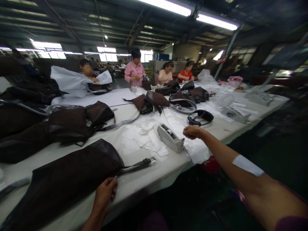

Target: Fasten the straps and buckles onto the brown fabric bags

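My left hand [104, 194] rests at the near table edge, curled around a thin pointed tool [115, 177]. It touches the side of a dark brown bag panel [72, 179], whose strap ends in a metal buckle [150, 159]. My right hand [192, 132] hangs in a loose fist over white paper sheets [146, 139], just right of a grey tape dispenser [170, 138]. Nothing shows in its fingers. A white strip [247, 165] lies across my right forearm.
Several more dark bags lie along the long white table [134, 183]. A black oval strap piece [200, 117] and a small white fan [225, 99] sit farther along. Several co-workers work beyond the table, one behind a large white sheet [72, 81].
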`<state>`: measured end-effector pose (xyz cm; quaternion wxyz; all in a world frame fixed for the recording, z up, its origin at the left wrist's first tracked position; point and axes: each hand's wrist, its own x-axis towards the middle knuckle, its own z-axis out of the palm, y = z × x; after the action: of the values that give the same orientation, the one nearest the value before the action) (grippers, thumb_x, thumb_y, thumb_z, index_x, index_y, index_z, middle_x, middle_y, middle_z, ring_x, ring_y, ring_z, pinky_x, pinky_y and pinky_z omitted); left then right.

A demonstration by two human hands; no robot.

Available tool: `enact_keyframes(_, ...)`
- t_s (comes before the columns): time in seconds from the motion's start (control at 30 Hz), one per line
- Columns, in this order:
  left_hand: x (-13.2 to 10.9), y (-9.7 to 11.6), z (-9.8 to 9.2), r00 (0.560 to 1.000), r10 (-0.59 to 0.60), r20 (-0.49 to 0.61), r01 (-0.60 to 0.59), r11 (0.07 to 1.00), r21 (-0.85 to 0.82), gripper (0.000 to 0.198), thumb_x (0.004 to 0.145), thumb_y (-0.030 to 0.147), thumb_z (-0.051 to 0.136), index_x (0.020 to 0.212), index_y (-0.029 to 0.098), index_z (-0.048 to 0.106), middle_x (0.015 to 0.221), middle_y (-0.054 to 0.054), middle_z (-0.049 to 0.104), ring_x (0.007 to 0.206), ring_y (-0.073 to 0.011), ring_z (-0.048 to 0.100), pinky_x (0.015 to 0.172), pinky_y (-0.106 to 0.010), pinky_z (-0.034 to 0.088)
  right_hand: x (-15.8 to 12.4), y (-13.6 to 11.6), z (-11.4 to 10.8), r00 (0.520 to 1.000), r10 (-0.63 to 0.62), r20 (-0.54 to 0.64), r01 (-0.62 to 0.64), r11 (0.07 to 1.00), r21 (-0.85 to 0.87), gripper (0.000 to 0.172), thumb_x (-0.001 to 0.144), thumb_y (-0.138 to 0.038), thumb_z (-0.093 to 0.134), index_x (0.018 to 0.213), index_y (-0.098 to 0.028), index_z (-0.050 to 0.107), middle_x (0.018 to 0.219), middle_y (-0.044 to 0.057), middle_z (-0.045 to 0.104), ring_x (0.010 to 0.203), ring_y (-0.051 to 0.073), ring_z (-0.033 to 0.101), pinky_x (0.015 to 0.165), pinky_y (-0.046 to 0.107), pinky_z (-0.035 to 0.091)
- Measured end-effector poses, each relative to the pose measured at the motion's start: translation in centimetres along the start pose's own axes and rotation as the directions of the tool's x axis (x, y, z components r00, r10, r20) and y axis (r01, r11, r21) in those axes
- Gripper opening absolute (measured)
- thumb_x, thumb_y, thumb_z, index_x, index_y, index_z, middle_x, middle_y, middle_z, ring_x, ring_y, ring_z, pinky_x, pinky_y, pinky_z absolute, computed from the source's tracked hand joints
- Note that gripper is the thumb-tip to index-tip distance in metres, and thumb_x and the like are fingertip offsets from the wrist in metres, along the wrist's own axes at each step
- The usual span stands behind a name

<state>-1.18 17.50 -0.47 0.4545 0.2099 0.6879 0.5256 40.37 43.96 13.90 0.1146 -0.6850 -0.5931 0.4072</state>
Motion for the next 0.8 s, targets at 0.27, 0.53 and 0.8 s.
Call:
enact_keyframes(0.27,0.2,-0.3,-0.1,1.0,-0.003,-0.005,0.003,1.0,0.015,0.037,0.056,0.039,0.067,0.081,0.015,0.054,0.058,0.005,0.049,0.044,-0.0058,0.039,0.036,-0.017,0.023,-1.8,4.5,1.0,0.995,0.041,0.092,-0.064,0.96,0.273,0.008,0.071,-0.014,0.059,0.073,-0.014,0.051,0.058,-0.001,0.053,0.049,0.007,0.048,0.048,0.018,0.041)
enact_keyframes(0.53,0.0,-0.1,0.1,1.0,-0.007,-0.017,0.008,1.0,0.025,0.036,0.056,0.04,0.067,0.077,0.014,0.054,0.053,0.006,0.046,0.043,-0.0056,0.037,0.036,-0.016,0.023,-2.0,5.8,1.8,0.999,0.012,0.05,-0.03,0.933,0.359,0.018,0.067,-0.021,0.067,0.073,-0.014,0.052,0.058,-0.001,0.052,0.049,0.007,0.047,0.048,0.019,0.041)
enact_keyframes(0.8,-0.1,0.0,0.1,1.0,-0.003,-0.025,0.004,1.0,0.007,0.037,0.054,0.038,0.069,0.078,0.014,0.055,0.054,0.005,0.048,0.042,-0.0058,0.038,0.036,-0.017,0.023,-1.7,6.4,3.7,0.982,0.035,-0.188,0.002,0.981,0.193,0.009,0.065,-0.015,0.063,0.061,-0.014,0.055,0.049,-0.001,0.051,0.046,0.008,0.049,0.047,0.018,0.039)
